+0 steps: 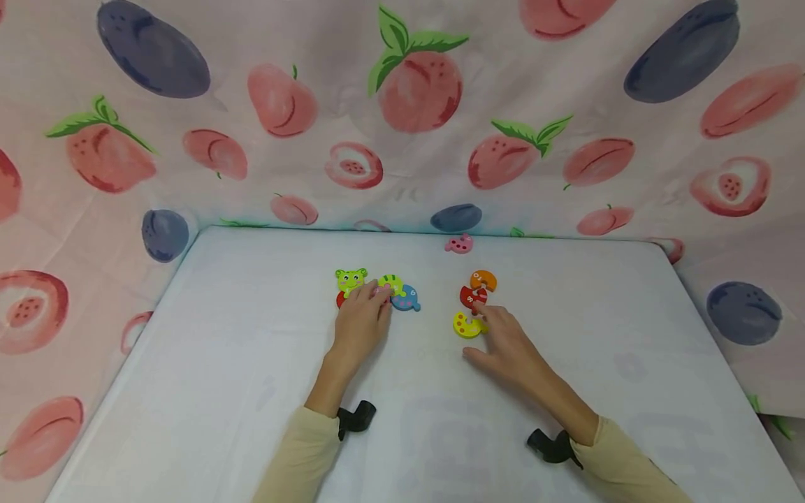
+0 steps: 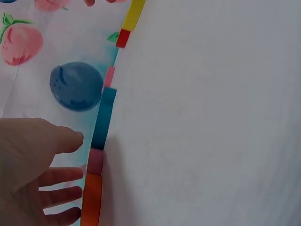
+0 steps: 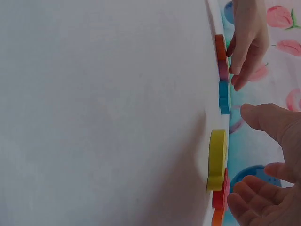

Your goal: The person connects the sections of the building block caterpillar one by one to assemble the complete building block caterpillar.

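My left hand (image 1: 361, 323) lies over a joined row of flat puzzle pieces, its fingertips on or just above them. The row has a green animal-face piece (image 1: 350, 279), a red piece (image 1: 340, 300), a green striped piece (image 1: 392, 282) and a blue piece (image 1: 407, 299); a pink piece is mostly hidden under the fingers. My right hand (image 1: 514, 351) hovers with fingers extended and thumb apart beside a yellow piece (image 1: 467, 326) and a red piece (image 1: 470, 298). Its index fingertip reaches the red piece; contact is unclear. An orange piece (image 1: 483, 280) adjoins the red one.
A pink spotted piece (image 1: 461, 244) lies near the far edge of the white table (image 1: 251, 391). Behind the table hangs a fruit-print cloth (image 1: 428, 168). Black wrist cameras (image 1: 358, 417) sit at both sleeve cuffs.
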{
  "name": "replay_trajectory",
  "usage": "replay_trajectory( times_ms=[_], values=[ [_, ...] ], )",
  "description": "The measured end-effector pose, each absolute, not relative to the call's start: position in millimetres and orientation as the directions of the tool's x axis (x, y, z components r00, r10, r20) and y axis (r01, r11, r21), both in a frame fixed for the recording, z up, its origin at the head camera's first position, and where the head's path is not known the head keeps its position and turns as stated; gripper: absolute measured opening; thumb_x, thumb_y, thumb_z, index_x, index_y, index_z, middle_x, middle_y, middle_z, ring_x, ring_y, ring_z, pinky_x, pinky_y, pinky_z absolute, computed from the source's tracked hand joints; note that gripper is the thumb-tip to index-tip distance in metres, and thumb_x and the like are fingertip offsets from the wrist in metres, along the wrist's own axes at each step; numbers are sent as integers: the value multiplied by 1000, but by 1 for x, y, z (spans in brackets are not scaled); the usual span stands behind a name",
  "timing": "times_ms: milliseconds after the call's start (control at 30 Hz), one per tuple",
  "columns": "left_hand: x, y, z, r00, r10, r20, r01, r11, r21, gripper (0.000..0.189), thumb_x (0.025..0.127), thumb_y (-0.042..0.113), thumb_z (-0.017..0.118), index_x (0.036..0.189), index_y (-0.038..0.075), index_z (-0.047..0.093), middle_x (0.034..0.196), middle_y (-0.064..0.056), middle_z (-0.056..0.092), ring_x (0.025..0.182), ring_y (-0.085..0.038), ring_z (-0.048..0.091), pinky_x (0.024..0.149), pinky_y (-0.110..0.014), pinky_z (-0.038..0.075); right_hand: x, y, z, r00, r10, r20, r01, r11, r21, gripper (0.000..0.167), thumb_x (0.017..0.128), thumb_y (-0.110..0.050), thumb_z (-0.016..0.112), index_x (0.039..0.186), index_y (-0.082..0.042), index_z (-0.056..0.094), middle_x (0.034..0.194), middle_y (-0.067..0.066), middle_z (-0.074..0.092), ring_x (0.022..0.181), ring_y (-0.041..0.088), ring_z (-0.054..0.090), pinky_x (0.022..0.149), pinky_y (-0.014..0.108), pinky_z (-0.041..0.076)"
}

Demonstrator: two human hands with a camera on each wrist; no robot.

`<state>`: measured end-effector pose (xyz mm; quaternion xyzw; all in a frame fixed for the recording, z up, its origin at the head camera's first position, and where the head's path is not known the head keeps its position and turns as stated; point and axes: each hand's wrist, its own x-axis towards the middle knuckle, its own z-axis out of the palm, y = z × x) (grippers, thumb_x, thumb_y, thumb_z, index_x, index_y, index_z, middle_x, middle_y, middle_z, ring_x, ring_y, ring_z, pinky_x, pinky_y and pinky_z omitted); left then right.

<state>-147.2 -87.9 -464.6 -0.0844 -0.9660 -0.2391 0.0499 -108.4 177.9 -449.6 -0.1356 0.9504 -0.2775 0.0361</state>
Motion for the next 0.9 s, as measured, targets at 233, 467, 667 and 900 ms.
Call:
replay_trajectory(
  times_ms=[233, 467, 667, 900],
  values=[
    [-144, -79, -465, -983, 169, 74, 184, 887, 423, 39, 97, 27, 57, 136, 19, 58, 147, -14, 46, 136, -35, 38, 113, -52, 33, -115, 193, -453, -966, -257, -12, -205, 796, -570, 79, 81, -27, 77, 145, -5, 36, 135, 16, 49, 124, 31, 47, 99, 51, 49],
    [-144, -73, -466, -981, 177, 79, 194, 894, 403, 44, 96, 29, 60, 139, 20, 55, 145, -16, 45, 133, -36, 37, 110, -53, 34, -127, 205, -455, -971, -235, -53, -154, 775, -613, 77, 85, -26, 73, 147, -4, 34, 135, 18, 48, 119, 32, 50, 95, 50, 51],
    [-149, -64, -464, -987, 147, 67, 161, 916, 367, 49, 96, 36, 59, 141, 21, 52, 138, -17, 44, 127, -37, 38, 104, -57, 34, -143, 211, -450, -972, -224, -74, -125, 756, -643, 74, 87, -23, 72, 146, -1, 34, 137, 22, 45, 123, 36, 49, 99, 52, 49],
    [-155, -61, -462, -994, 106, 19, 107, 940, 323, 48, 95, 41, 58, 140, 26, 52, 136, -16, 44, 126, -37, 36, 100, -54, 36, -157, 211, -442, -970, -238, -38, -162, 759, -631, 73, 85, -20, 73, 145, -2, 36, 136, 23, 46, 122, 36, 49, 97, 52, 50]
  ],
)
